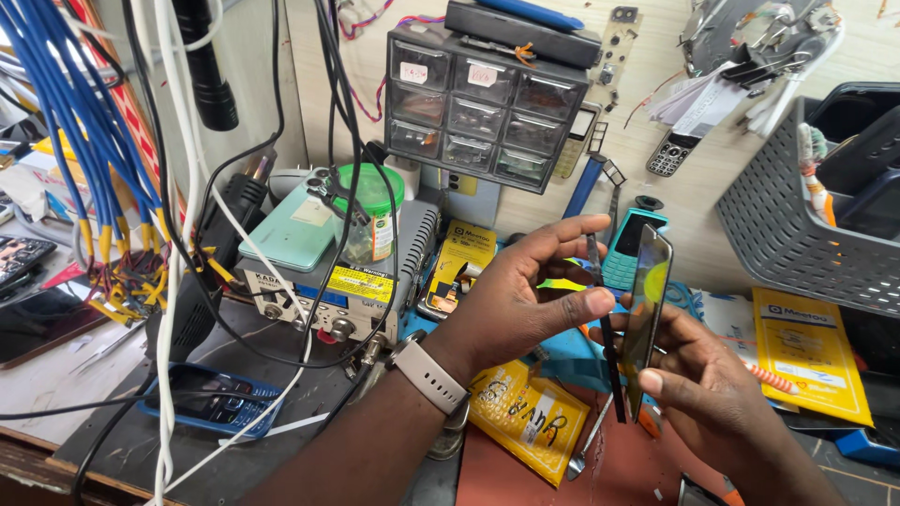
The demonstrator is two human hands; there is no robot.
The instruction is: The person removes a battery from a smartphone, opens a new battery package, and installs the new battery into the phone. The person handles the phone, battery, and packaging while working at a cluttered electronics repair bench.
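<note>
My right hand holds a smartphone upright by its lower edge, its thin side turned toward me. Against the phone's near edge hangs a thin black strip that looks like a frame or screen part. My left hand, with a beige watch strap at the wrist, reaches in from the left. Its thumb and fingers are spread around the top of that strip, touching it near the phone's upper edge.
A bench power supply with dangling cables stands at centre left, a green-lidded jar on it. A small drawer cabinet stands behind. A blue keypad phone lies front left, yellow packets lie below my hands, and a grey basket is at right.
</note>
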